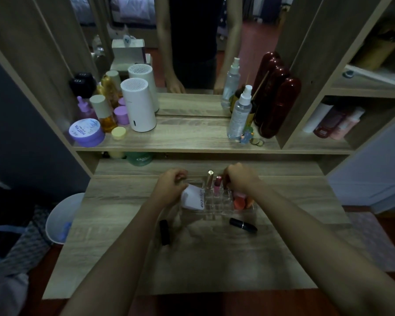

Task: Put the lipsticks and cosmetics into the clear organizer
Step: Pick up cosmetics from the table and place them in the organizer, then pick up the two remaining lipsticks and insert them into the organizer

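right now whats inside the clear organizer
Standing in the clear organizer: a gold-capped lipstick, a pink tube, a white packet and orange-pink items. Both hands cover its back corners.

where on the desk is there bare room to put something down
The wide patch of desk nearest the person, in front of the two black lipsticks, is bare, as are both strips flanking the clear organizer. It is crowded at the organizer, where both hands work.

Bare desk (214,258) lay open in front of the clear organizer (217,205). Two black lipsticks (243,225) (164,232) lay just before it, and both hands (171,187) (240,179) crowded its back corners.
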Demonstrator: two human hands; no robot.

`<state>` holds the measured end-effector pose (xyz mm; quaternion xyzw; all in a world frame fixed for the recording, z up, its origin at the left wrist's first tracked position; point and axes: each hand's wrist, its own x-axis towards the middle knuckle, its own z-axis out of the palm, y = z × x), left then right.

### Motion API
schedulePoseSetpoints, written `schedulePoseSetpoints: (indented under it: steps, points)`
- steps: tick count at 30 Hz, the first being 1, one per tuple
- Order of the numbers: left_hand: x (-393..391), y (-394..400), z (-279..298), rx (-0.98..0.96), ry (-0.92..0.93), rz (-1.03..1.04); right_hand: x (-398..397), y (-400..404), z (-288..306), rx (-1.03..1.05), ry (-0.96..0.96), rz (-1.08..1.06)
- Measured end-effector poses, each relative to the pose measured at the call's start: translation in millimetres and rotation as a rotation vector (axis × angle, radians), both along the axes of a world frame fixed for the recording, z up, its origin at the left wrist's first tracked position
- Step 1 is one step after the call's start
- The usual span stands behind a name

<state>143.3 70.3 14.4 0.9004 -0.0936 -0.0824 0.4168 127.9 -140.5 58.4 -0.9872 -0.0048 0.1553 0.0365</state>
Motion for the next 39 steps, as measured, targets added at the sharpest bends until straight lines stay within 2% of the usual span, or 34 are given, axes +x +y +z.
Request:
schedulePoseSetpoints:
  steps: [6,10,13,16,19,21,23,27,33,35,39]
  points:
    - [-2,0,3,0.001,-0.004,-0.013,-1,-3,3,0.008,-0.019,0.026]
    - [-8,15,4,0.024,-0.064,-0.031,-6,-18,16,0.059,-0.105,0.005]
    - [-16,47,0,0.056,-0.122,0.028,-22,-45,28,0.152,-0.262,-0.127]
    - [-36,78,-11,0.020,-0.068,0.149,-55,-77,23,0.256,-0.385,-0.354]
    - [-55,87,-24,0.028,0.062,0.184,-89,-89,-5,0.331,-0.211,-0.485]
    - [-63,81,-29,0.015,0.135,0.198,-107,-81,-26,0.382,-0.046,-0.479]
    - [-69,72,-32,0.010,0.180,0.228,-120,-67,-41,0.398,0.042,-0.447]
    - [-79,60,-37,0.092,0.210,0.182,-129,-46,-58,0.334,0.046,-0.322]
    - [-82,57,-40,0.146,0.219,0.159,-130,-29,-68,0.310,0.028,-0.363]
    - [-82,57,-37,0.083,0.272,0.165,-132,-27,-69,0.324,0.008,-0.391]
    - [-88,56,-25,-0.377,0.479,0.075,-136,-29,-67,0.335,0.014,-0.378]
